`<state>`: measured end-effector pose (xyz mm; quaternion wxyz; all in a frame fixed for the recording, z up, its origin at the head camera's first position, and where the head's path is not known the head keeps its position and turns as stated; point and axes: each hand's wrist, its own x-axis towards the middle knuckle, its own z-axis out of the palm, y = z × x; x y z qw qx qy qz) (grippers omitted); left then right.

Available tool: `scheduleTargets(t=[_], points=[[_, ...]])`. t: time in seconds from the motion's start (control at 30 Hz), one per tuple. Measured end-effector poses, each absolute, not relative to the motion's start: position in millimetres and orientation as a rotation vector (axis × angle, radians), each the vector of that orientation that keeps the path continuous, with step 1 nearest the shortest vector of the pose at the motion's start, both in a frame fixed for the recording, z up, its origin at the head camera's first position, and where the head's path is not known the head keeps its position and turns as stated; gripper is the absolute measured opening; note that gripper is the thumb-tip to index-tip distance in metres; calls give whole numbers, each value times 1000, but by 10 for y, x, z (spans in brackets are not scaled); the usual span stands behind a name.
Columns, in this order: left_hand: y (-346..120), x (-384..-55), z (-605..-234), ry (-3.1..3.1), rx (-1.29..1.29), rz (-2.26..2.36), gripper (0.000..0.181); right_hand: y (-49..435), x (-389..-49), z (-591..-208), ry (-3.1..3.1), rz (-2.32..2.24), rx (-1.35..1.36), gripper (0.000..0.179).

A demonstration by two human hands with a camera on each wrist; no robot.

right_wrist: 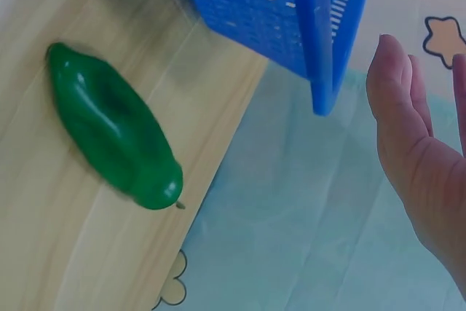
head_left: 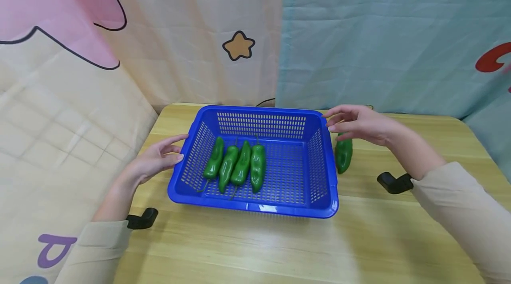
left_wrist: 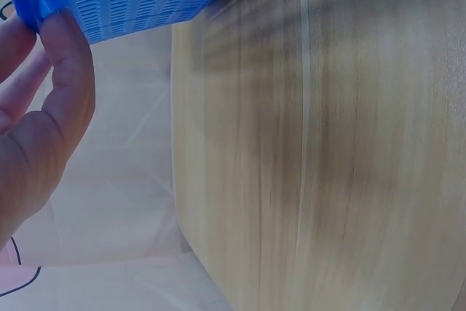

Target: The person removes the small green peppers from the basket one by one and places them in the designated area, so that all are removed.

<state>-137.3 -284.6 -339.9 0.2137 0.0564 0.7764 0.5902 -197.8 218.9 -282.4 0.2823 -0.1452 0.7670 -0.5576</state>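
A blue plastic basket (head_left: 245, 206) with slotted walls sits on the table. Several green peppers (head_left: 257, 168) lie side by side in its left half. At the basket's left rim is my left hand (head_left: 157, 157), thumb and index finger spread loosely with their tips at the edge; the left wrist view has the thumb overlapping the rim. My right hand (head_left: 359, 123) hovers beside the right rim, fingers relaxed and holding nothing. A gap separates it from the basket in the right wrist view. Below it, another green pepper (right_wrist: 115, 127) lies on the table, partly covered by that hand in the head view.
The wooden table (head_left: 223, 253) extends in front of the basket and to both sides. Printed curtains (head_left: 179, 31) hang directly behind the table and along its left. A black wrist mount (head_left: 394, 183) sticks out from each sleeve.
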Motion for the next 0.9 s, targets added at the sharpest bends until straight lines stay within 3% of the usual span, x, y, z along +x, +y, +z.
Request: scheduleTargets(t=[0.9], points=[[-2866,-1388,-3420,2176,163,1620,66,1432,-2153,-2900,1942,-1508,-455,42]])
